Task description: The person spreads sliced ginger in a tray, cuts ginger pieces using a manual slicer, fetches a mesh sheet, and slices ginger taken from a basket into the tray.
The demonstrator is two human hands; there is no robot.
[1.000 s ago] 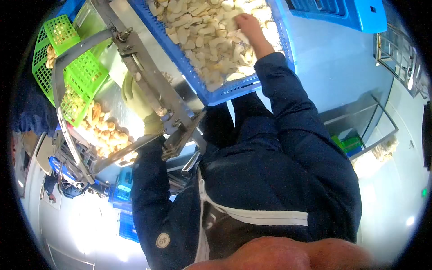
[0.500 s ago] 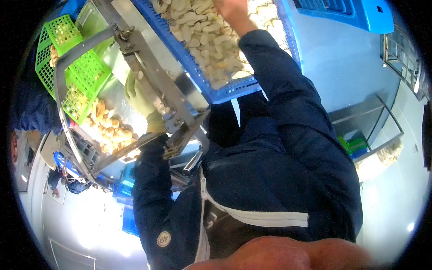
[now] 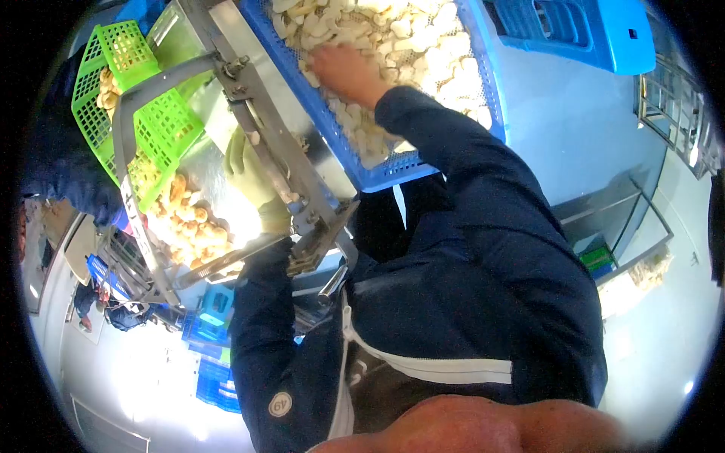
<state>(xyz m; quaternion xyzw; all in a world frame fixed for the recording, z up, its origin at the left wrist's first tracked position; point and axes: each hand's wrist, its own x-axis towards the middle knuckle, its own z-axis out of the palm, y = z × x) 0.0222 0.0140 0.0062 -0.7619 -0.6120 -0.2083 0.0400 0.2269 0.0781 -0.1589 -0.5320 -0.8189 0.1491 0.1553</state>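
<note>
My right hand point(image 3: 343, 72), bare, lies on the pale sliced pieces point(image 3: 408, 45) in the blue mesh tray point(image 3: 385, 178), near the tray's left side. Its fingers are bent and partly lost among the slices, so what they hold, if anything, is hidden. My left hand point(image 3: 253, 177) wears a pale yellow-green glove and rests on the metal table beside the steel frame point(image 3: 260, 132). The frame covers part of that hand; its visible fingers are extended. A pile of whole brownish pieces point(image 3: 192, 230) lies left of the glove.
Green baskets point(image 3: 162, 121) with more pieces stand at the left. A curved metal bar point(image 3: 124, 151) arches in front of them. Blue plastic crates point(image 3: 581, 34) are at the upper right. A person in dark clothing point(image 3: 64, 158) is at the left edge.
My right hand has moved left across the tray, from its upper right part to the left side. My left hand has kept its place beside the frame. The whole view has shifted slightly.
</note>
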